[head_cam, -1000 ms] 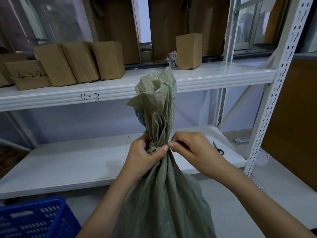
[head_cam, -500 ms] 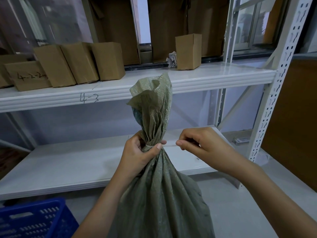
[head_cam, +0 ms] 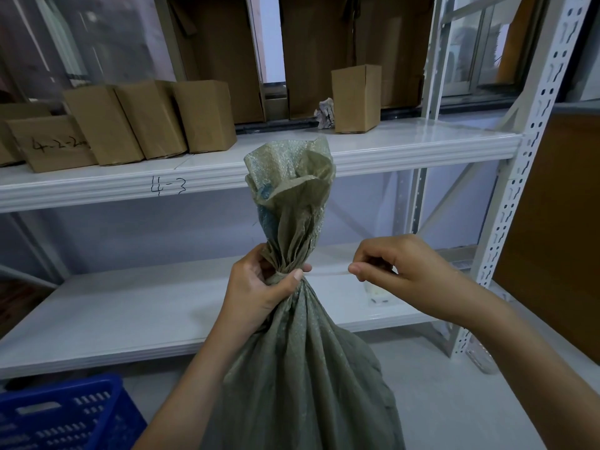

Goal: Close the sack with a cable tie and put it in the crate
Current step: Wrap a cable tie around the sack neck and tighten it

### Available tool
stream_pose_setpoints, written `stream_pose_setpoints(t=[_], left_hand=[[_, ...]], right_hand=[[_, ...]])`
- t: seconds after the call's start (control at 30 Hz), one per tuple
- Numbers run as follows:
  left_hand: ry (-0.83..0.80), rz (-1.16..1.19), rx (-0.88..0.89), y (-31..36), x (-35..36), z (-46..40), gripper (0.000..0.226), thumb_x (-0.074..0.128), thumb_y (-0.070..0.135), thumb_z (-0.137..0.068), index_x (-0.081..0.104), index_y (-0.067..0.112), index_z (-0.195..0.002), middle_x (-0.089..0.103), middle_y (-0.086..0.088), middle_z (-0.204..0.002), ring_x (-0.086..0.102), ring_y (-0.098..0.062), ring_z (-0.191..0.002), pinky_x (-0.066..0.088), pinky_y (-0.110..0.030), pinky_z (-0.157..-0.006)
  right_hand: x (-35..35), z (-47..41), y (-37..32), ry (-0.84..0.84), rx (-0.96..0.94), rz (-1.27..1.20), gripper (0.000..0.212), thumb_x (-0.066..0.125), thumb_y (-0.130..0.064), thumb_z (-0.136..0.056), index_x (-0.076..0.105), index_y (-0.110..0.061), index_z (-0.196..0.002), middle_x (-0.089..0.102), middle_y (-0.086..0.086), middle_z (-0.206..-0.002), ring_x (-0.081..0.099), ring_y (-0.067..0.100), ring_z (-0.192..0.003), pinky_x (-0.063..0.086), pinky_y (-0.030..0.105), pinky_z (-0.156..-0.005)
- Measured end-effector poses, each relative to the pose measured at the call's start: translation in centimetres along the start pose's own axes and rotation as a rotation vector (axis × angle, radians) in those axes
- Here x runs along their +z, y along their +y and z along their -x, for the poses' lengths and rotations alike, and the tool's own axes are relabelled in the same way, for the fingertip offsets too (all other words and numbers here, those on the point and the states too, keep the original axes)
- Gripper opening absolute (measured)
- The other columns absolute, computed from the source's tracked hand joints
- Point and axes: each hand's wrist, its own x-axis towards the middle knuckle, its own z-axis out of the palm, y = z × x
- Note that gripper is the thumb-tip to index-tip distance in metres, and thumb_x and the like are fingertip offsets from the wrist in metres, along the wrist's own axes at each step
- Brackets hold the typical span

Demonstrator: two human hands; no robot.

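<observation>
A grey-green woven sack (head_cam: 302,368) stands upright in front of me, its neck bunched and its mouth flaring above. My left hand (head_cam: 259,289) is clenched around the neck. A thin pale cable tie (head_cam: 328,273) circles the neck just above my thumb, and its tail runs straight out to the right. My right hand (head_cam: 399,267) pinches the end of that tail between thumb and forefinger, well clear of the sack. A blue plastic crate (head_cam: 65,417) sits on the floor at the lower left, partly cut off by the frame edge.
A white metal shelf rack stands behind the sack, with a lower shelf (head_cam: 130,319) and an upper shelf (head_cam: 406,147) marked 4-3. Cardboard boxes (head_cam: 149,121) line the upper shelf. A perforated upright post (head_cam: 506,222) rises at the right. Grey floor lies below.
My right hand has drawn away to the right from the sack's neck, pulling out the tie's tail. The left hand keeps its grip on the neck. The flared top sits lower.
</observation>
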Motion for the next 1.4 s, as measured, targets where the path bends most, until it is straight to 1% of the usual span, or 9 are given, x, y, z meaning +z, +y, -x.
stream_pose_setpoints(t=[0.23, 0.33, 0.4, 0.57, 0.67, 0.87, 1.0, 1.2, 1.4], left_hand=[[0.015, 0.032, -0.022, -0.1, 0.0, 0.1, 0.027, 0.068, 0.016, -0.075, 0.059, 0.005, -0.098, 0.077, 0.001, -0.084, 0.071, -0.010, -0.085, 0.050, -0.015, -0.076], [0.037, 0.090, -0.051, -0.1, 0.2, 0.1, 0.029, 0.067, 0.017, -0.072, 0.058, 0.004, -0.097, 0.077, 0.006, -0.077, 0.070, -0.006, -0.079, 0.050, -0.014, -0.075], [0.042, 0.128, -0.075, -0.1, 0.3, 0.2, 0.029, 0.066, 0.017, -0.071, 0.058, 0.007, -0.097, 0.076, 0.007, -0.075, 0.070, -0.004, -0.078, 0.051, -0.014, -0.074], [0.026, 0.185, -0.114, 0.1, 0.4, 0.4, 0.035, 0.074, 0.024, -0.067, 0.061, 0.007, -0.095, 0.076, 0.003, -0.080, 0.069, -0.008, -0.082, 0.052, -0.020, -0.078], [0.021, 0.190, -0.148, 0.3, 0.1, 0.5, 0.047, 0.075, 0.036, -0.060, 0.063, 0.010, -0.096, 0.076, 0.000, -0.087, 0.069, -0.012, -0.089, 0.054, -0.025, -0.085], [0.039, 0.191, -0.190, 0.4, 0.0, 0.4, 0.044, 0.078, 0.023, -0.070, 0.061, 0.000, -0.104, 0.076, 0.002, -0.082, 0.070, -0.011, -0.085, 0.050, -0.030, -0.084], [0.056, 0.149, -0.184, 0.4, -0.2, 0.3, 0.037, 0.071, 0.024, -0.073, 0.063, 0.003, -0.103, 0.076, 0.003, -0.084, 0.070, -0.011, -0.086, 0.052, -0.028, -0.084], [0.057, 0.051, -0.145, 0.0, -0.5, 0.0, 0.017, 0.071, 0.008, -0.080, 0.065, 0.010, -0.095, 0.077, 0.004, -0.081, 0.071, -0.007, -0.083, 0.052, -0.015, -0.074], [0.068, 0.089, -0.159, -0.1, -0.6, 0.1, 0.036, 0.074, 0.023, -0.071, 0.064, 0.008, -0.102, 0.074, -0.005, -0.095, 0.070, -0.013, -0.091, 0.054, -0.023, -0.081]], right_hand=[[0.4, -0.1, -0.1, 0.006, 0.038, -0.058, 0.023, 0.054, -0.033, -0.093, 0.064, -0.019, -0.078, 0.064, -0.002, -0.065, 0.054, 0.021, -0.058, 0.042, 0.029, -0.055], [0.8, 0.0, -0.2, 0.007, 0.052, -0.102, 0.020, 0.055, -0.033, -0.093, 0.059, -0.029, -0.074, 0.061, -0.014, -0.063, 0.050, 0.017, -0.056, 0.038, 0.023, -0.052], [1.0, -0.1, -0.4, 0.000, 0.047, -0.123, 0.020, 0.056, -0.031, -0.094, 0.059, -0.029, -0.074, 0.060, -0.022, -0.063, 0.046, 0.011, -0.055, 0.035, 0.019, -0.052], [1.3, -0.1, -0.5, 0.003, 0.011, -0.117, 0.021, 0.060, -0.033, -0.092, 0.064, -0.016, -0.080, 0.063, 0.000, -0.066, 0.052, 0.018, -0.061, 0.041, 0.025, -0.055], [1.4, -0.2, -0.6, 0.015, -0.019, -0.074, 0.021, 0.060, -0.030, -0.092, 0.066, -0.015, -0.079, 0.062, -0.004, -0.065, 0.053, 0.013, -0.062, 0.041, 0.019, -0.055], [1.5, -0.2, 0.1, 0.019, -0.004, -0.082, 0.020, 0.061, -0.028, -0.092, 0.066, -0.015, -0.078, 0.062, 0.000, -0.065, 0.051, 0.017, -0.060, 0.041, 0.025, -0.056], [1.5, -0.2, 0.3, 0.026, -0.020, -0.071, 0.021, 0.060, -0.029, -0.092, 0.066, -0.016, -0.077, 0.062, 0.000, -0.065, 0.052, 0.019, -0.060, 0.042, 0.028, -0.056], [1.1, -0.2, 0.3, 0.039, -0.056, -0.050, 0.020, 0.061, -0.025, -0.090, 0.067, -0.013, -0.076, 0.062, -0.002, -0.063, 0.053, 0.017, -0.061, 0.039, 0.018, -0.053], [1.6, -0.3, 0.6, 0.025, 0.018, -0.141, 0.019, 0.062, -0.025, -0.091, 0.065, -0.018, -0.074, 0.060, -0.005, -0.061, 0.049, 0.011, -0.055, 0.036, 0.015, -0.052]])
